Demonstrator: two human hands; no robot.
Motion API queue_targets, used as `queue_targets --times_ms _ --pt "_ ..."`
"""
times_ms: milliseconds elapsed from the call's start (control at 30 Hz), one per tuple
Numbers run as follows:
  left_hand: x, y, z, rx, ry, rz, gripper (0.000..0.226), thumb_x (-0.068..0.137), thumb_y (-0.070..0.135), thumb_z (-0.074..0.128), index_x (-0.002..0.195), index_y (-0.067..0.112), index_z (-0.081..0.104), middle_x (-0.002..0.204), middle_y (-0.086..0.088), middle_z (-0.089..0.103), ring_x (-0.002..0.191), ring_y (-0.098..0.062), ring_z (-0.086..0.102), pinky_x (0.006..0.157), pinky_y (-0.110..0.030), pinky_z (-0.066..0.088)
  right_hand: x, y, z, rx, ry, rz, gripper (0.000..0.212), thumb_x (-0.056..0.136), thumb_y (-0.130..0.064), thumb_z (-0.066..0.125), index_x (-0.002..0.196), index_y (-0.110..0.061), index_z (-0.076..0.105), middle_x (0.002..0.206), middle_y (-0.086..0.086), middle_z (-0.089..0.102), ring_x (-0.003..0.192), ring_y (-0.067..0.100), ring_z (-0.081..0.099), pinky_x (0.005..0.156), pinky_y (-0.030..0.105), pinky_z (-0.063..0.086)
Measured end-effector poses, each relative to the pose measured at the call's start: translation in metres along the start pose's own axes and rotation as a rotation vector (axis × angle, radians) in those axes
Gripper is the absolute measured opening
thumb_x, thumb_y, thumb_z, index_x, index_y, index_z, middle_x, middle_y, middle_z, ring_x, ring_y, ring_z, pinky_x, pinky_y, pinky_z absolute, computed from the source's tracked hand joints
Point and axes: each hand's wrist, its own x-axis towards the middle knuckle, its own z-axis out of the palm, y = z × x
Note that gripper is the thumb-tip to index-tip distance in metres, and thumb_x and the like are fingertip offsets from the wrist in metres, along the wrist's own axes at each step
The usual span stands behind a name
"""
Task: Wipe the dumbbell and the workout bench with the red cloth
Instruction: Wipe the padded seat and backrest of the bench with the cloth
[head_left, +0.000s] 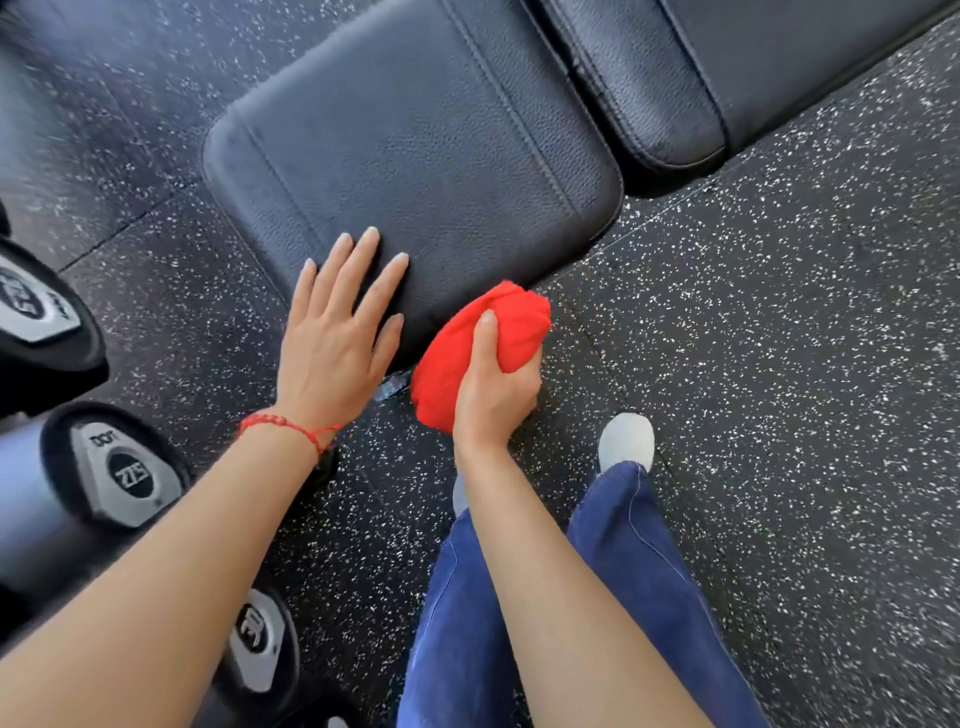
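Observation:
The black padded seat of the workout bench (415, 150) fills the upper middle of the head view, with its back pad (675, 67) beyond it at the top right. My left hand (337, 332) lies flat with straight fingers on the seat's near corner. My right hand (493, 389) grips the bunched red cloth (483, 332) against the seat's near edge, just right of my left hand. Several dumbbells sit on a rack at the left; the nearest end cap (124, 473) reads 27.5.
Black rubber floor with white specks (779, 364) spreads to the right and below the bench. My legs in blue trousers (618, 571) and a white shoe (626, 441) stand right below the cloth. The dumbbell rack crowds the left edge.

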Motion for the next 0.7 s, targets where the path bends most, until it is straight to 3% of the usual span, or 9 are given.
queue_targets --times_ms 167,300,567,700 --pt "-0.005 -0.005 -0.001 -0.025 -0.001 0.010 0.048 0.094 0.025 0.040 0.139 0.011 0.043 0.148 -0.014 0.033 0.137 -0.029 0.024 0.111 -0.043 0.014 -0.019 0.014 0.001 -0.050 -0.045 -0.027 0.038 0.082 -0.030 0.069 0.116 -0.015 0.062 0.101 -0.002 0.067 0.093 0.008 0.060 0.070 -0.005 0.031" --pt "-0.011 -0.004 -0.003 -0.040 -0.012 -0.011 0.048 0.094 0.028 0.038 0.139 0.011 0.044 0.148 -0.015 0.034 0.137 -0.030 0.025 0.111 -0.044 0.015 -0.025 0.021 -0.008 -0.150 -0.189 -0.061 0.034 0.081 -0.033 0.070 0.111 -0.020 0.062 0.091 -0.010 0.064 0.084 0.001 0.057 0.070 -0.003 0.032" --pt "-0.035 0.005 -0.015 -0.058 -0.044 -0.054 0.045 0.093 0.027 0.041 0.132 0.005 0.049 0.141 -0.020 0.041 0.131 -0.036 0.034 0.103 -0.052 0.033 -0.032 0.019 -0.042 -0.337 -0.426 -0.102 0.027 0.081 -0.036 0.070 0.102 -0.020 0.062 0.094 -0.004 0.067 0.086 0.009 0.057 0.072 0.014 0.033" --pt "-0.047 0.020 -0.024 -0.045 -0.067 -0.020 0.045 0.092 0.026 0.042 0.131 0.005 0.049 0.140 -0.020 0.043 0.130 -0.036 0.035 0.100 -0.053 0.035 -0.037 0.017 -0.066 -0.365 -0.407 -0.151 0.031 0.080 -0.038 0.070 0.104 -0.021 0.061 0.098 -0.004 0.068 0.093 0.012 0.060 0.085 0.025 0.042"
